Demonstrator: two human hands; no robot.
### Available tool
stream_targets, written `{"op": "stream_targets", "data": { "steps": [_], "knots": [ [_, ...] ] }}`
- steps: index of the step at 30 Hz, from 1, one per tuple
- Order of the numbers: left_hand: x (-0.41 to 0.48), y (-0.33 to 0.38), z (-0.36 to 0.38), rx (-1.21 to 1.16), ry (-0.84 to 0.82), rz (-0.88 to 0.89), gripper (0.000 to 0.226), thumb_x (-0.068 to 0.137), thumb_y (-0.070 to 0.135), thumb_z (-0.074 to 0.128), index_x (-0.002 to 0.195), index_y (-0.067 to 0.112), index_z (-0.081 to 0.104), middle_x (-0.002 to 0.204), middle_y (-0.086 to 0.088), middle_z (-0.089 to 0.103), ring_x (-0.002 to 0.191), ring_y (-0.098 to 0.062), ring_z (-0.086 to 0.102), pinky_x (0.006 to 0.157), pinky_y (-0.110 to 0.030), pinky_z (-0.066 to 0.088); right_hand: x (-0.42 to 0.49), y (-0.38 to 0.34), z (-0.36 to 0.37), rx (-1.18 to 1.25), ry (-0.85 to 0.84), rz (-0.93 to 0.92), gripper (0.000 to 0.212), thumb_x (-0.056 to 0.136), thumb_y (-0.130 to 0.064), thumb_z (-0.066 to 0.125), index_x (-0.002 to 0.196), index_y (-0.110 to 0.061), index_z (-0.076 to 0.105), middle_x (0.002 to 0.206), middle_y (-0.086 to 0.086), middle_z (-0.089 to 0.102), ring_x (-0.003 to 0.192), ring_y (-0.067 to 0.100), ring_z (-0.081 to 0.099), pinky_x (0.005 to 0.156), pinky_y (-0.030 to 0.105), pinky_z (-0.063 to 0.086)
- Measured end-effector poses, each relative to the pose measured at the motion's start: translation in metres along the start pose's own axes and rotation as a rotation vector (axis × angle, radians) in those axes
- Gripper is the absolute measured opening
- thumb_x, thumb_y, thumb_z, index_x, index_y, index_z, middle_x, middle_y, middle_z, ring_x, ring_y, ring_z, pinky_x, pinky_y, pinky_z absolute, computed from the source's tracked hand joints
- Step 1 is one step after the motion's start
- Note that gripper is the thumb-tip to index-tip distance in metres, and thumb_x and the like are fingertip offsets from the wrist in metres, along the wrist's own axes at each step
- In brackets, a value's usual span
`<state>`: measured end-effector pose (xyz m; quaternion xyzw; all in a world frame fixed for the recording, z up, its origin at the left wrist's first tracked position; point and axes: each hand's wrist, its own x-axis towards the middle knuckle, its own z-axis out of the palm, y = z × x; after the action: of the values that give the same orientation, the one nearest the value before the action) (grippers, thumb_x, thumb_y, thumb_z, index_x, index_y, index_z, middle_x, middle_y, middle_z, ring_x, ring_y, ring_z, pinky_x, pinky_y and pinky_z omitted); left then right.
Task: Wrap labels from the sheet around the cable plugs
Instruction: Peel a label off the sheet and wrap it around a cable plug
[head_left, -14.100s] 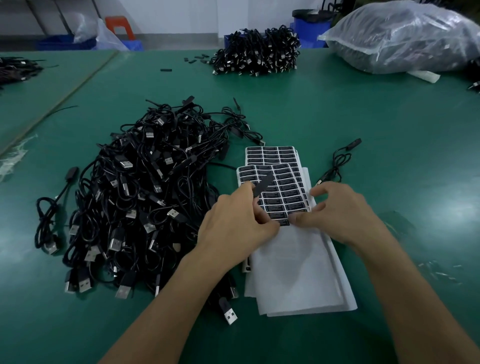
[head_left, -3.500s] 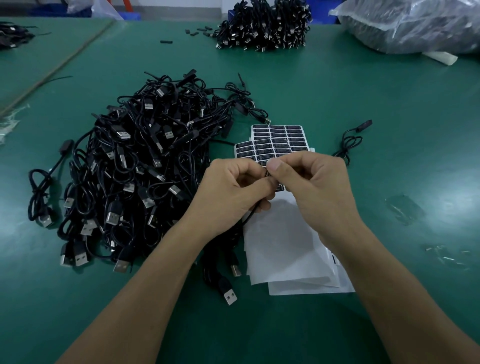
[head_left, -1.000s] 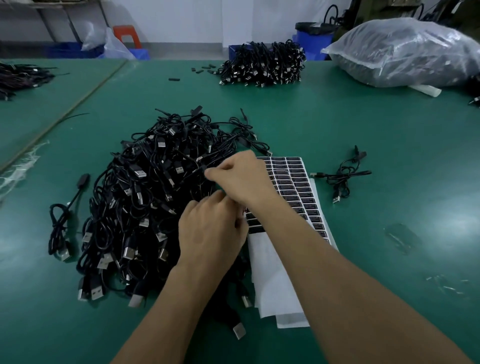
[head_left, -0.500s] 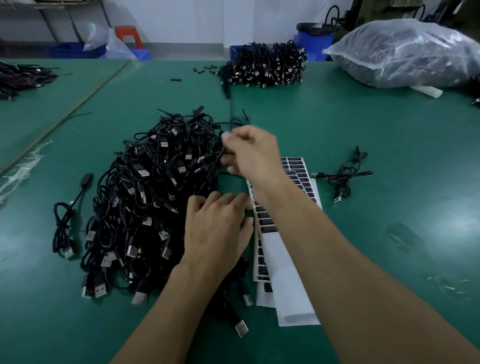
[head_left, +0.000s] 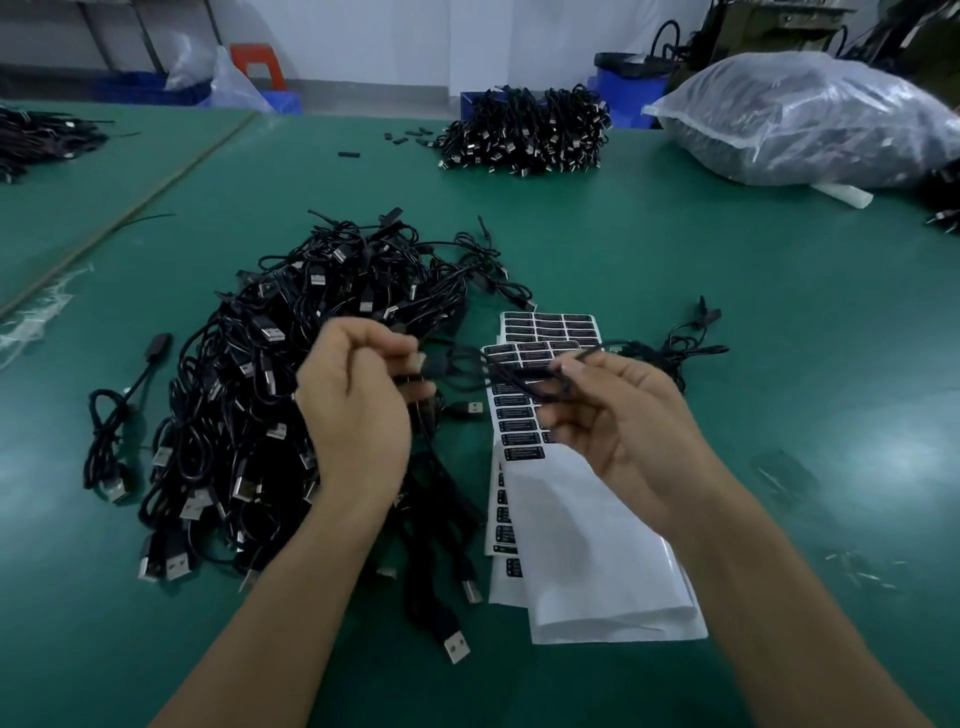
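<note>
Near the table's front edge lie white label sheets, bare paper at the near end. The black labels have white writing, too small to read. Just above the sheets, both hands hold one black cable. The left hand curls its fingers and pinches the plug end. The right hand pinches the cable's loops between thumb and finger. A big cable pile sits left of them. By the far edge sit a cable bundle and a clear bag, its insides blurry.

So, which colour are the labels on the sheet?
The labels are black with pale print; head view.
</note>
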<state>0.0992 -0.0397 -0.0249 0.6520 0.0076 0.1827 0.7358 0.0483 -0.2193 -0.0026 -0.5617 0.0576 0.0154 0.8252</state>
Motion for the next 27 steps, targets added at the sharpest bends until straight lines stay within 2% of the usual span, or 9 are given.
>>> {"op": "stream_targets", "data": {
  "steps": [2,5,8,12,14,16,20,24,27],
  "knots": [
    [0.006,0.004,-0.002,-0.140,0.004,-0.066,0.037,0.095,-0.009,0.038,0.080,0.011,0.064,0.083,-0.001,0.071,0.077,-0.016,0.070,0.067,-0.026,0.058,-0.005,0.002,-0.004,-0.046,-0.109,0.029,0.012,0.084,-0.016,0.063,0.081,-0.007,0.068,0.072,0.011,0.070,0.056,0.016,0.064,0.052,0.021,0.052],
    [0.004,0.008,0.001,-0.082,-0.223,-0.156,0.028,0.103,0.011,0.049,0.090,0.009,0.073,0.093,-0.009,0.076,0.087,-0.021,0.073,0.076,-0.027,0.060,-0.008,0.006,-0.004,-0.259,-0.310,0.098,0.014,0.090,-0.015,0.061,0.085,-0.004,0.066,0.073,0.011,0.069,0.057,0.016,0.064,0.051,0.021,0.050],
    [-0.005,0.008,0.009,0.047,-0.451,-0.265,0.025,0.100,0.027,0.059,0.096,0.009,0.075,0.090,-0.009,0.078,0.081,-0.020,0.075,0.069,-0.023,0.060,-0.008,0.009,0.003,-0.353,-0.403,0.135,0.014,0.099,-0.006,0.056,0.087,-0.003,0.063,0.072,0.008,0.069,0.056,0.014,0.064,0.049,0.019,0.048],
    [-0.007,0.006,0.011,0.101,-0.477,-0.262,0.028,0.098,0.029,0.062,0.079,0.014,0.076,0.075,-0.005,0.075,0.062,-0.014,0.066,0.056,-0.025,0.055,-0.003,0.012,0.015,-0.518,-0.402,0.145,0.028,0.100,0.003,0.049,0.078,-0.009,0.063,0.065,0.002,0.066,0.045,0.006,0.052,0.039,0.016,0.035],
    [-0.006,0.005,0.008,0.104,-0.486,-0.256,0.029,0.097,0.028,0.063,0.075,0.015,0.076,0.069,0.000,0.072,0.053,-0.011,0.061,0.045,-0.021,0.052,0.001,0.017,0.023,-0.624,-0.390,0.141,0.026,0.099,0.004,0.047,0.078,0.000,0.062,0.056,-0.001,0.062,0.040,0.004,0.044,0.037,0.015,0.030],
    [-0.005,0.005,0.007,0.098,-0.489,-0.247,0.021,0.095,0.027,0.067,0.080,0.014,0.076,0.067,0.002,0.069,0.049,-0.010,0.060,0.039,-0.019,0.046,0.005,0.020,0.030,-0.694,-0.354,0.100,0.019,0.095,0.004,0.050,0.083,0.008,0.064,0.059,0.004,0.064,0.039,0.006,0.044,0.038,0.016,0.032],
    [-0.002,-0.001,0.007,0.136,-0.438,-0.139,0.005,0.089,0.021,0.074,0.085,0.020,0.076,0.069,0.001,0.073,0.061,-0.005,0.065,0.054,-0.017,0.053,0.013,0.021,0.033,-0.848,-0.308,0.001,0.015,0.087,-0.003,0.058,0.077,-0.003,0.070,0.060,0.002,0.068,0.043,0.008,0.049,0.046,0.018,0.039],
    [0.000,-0.006,0.007,0.184,-0.473,-0.039,0.003,0.087,0.022,0.077,0.089,0.023,0.078,0.077,0.005,0.076,0.070,-0.006,0.069,0.065,-0.018,0.055,0.017,0.022,0.026,-0.969,-0.252,-0.091,0.016,0.085,-0.011,0.065,0.071,-0.012,0.072,0.059,-0.003,0.069,0.054,0.006,0.062,0.056,0.024,0.046],
    [0.000,-0.009,0.007,0.222,-0.460,0.027,0.015,0.096,0.023,0.067,0.087,0.020,0.077,0.061,0.007,0.065,0.056,-0.007,0.059,0.057,-0.021,0.053,0.020,0.015,0.010,-1.048,-0.176,-0.158,0.022,0.089,-0.024,0.067,0.069,-0.024,0.074,0.059,-0.009,0.069,0.051,0.003,0.059,0.055,0.020,0.048]
  ]
}}
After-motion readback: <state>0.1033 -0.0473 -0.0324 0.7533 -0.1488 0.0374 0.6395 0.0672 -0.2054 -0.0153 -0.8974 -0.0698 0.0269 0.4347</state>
